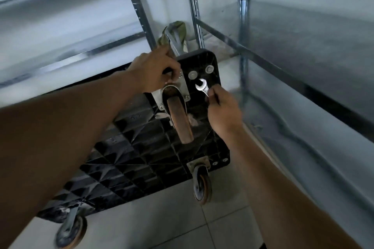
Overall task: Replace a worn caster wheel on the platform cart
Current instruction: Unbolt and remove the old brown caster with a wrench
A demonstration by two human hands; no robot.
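Platform cart (129,159) lies upside down on tiled floor (162,218); underside is black ribbed plastic with rounded corners. Caster wheel (179,119), brown and dusty, stands near cart's far right corner on steel mounting plate (183,87). Left hand (153,70) grips far edge of plate, fingers curled. Right hand (222,113) pinches shiny open-end wrench (202,87) just right of plate; wrench head is below two round washers (192,75). Metal rack (243,26) stands close along cart's right edge.

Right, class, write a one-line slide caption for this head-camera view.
Cart upturned: left hand grips the caster at its plate while right hand holds a wrench beside the bolts.
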